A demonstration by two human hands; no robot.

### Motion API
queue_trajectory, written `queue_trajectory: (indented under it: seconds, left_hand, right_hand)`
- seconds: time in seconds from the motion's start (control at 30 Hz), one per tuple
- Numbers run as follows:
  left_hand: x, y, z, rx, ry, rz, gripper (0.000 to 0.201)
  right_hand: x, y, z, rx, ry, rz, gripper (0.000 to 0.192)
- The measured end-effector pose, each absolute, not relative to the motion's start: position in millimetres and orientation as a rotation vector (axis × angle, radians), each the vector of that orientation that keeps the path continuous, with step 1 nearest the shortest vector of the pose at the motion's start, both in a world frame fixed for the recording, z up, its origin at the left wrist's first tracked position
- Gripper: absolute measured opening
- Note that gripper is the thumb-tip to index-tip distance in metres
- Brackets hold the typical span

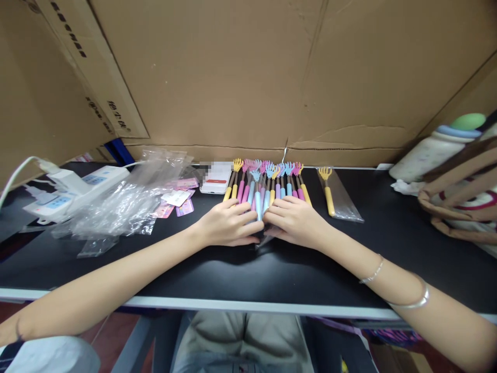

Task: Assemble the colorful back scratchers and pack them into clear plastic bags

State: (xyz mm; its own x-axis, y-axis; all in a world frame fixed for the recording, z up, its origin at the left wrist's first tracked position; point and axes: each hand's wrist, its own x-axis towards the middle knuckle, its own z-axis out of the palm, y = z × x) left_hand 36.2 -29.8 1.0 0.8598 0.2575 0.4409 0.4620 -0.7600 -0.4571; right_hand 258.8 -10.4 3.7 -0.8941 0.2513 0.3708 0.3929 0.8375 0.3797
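Several back scratchers (278, 190) with yellow, pink, purple and blue hand-shaped heads lie side by side in a row on the black table. A light blue back scratcher (257, 189) lies nearer to me, on top of the row, with clear plastic around its lower end. My left hand (233, 224) is closed about its handle from the left, fingers curled. My right hand (293, 220) meets it from the right, its fingers closed on the clear plastic bag (264, 239). Part of the handles and the fingertips' exact hold are hidden.
At right lies a yellow back scratcher (328, 194) in a clear bag. Left are a pile of plastic bags (120, 202), printed cards (178, 199), a phone (216, 178) and a power strip (81, 189). A bottle (430, 150) and a brown bag (462, 191) stand far right. Cardboard (233, 77) walls the back.
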Motion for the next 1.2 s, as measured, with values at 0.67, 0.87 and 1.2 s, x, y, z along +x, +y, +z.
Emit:
queue_trajectory:
  seconds: [0.67, 0.87, 1.2]
  left_hand:
    - [37.9, -27.6, -9.1, -2.843, -1.0, -0.818, 0.021]
    - [36.2, -25.0, -9.9, -2.926, -1.157, -0.856, 0.028]
    - [42.0, -28.8, -11.8, -2.989, -1.381, -0.964, 0.016]
  right_hand:
    - [260.5, -4.1, -2.1, -0.672, -2.552, 0.258, 0.025]
    - [259.3, -1.0, -6.6, -0.722, -2.41, 0.429, 0.022]
    - [257.3, -0.1, -11.4, -0.792, -2.273, 0.637, 0.023]
